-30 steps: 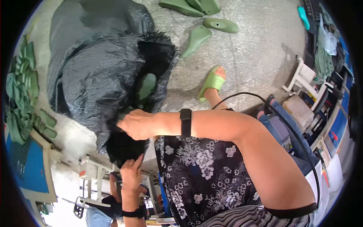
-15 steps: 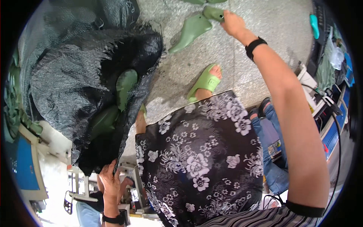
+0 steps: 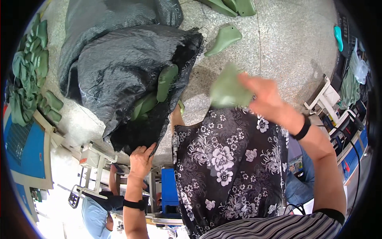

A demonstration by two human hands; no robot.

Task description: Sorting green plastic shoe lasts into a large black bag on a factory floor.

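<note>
My left hand (image 3: 141, 161) pinches the near rim of a black woven sack (image 3: 111, 67), holding its mouth open. Inside lie green shoe lasts, one (image 3: 167, 81) by the right side of the opening and another (image 3: 144, 106) deeper in. My right hand (image 3: 267, 98) is closed round a green shoe last (image 3: 229, 91), blurred by motion, above the floor and the far edge of my flowered apron (image 3: 223, 159). A single shoe last (image 3: 227, 39) lies on the floor beyond it.
Several more green lasts (image 3: 243, 7) lie at the far edge. At the left stand piled lasts (image 3: 41, 63) and a blue cabinet (image 3: 26, 147). A seated person (image 3: 93, 215) is at lower left. On the right are a white metal frame (image 3: 326, 95) and a cable (image 3: 356, 167).
My right hand has lifted a shoe last off the floor and brought it nearer to me. My left hand stays on the sack's rim. The whole view has shifted, showing more on the left.
</note>
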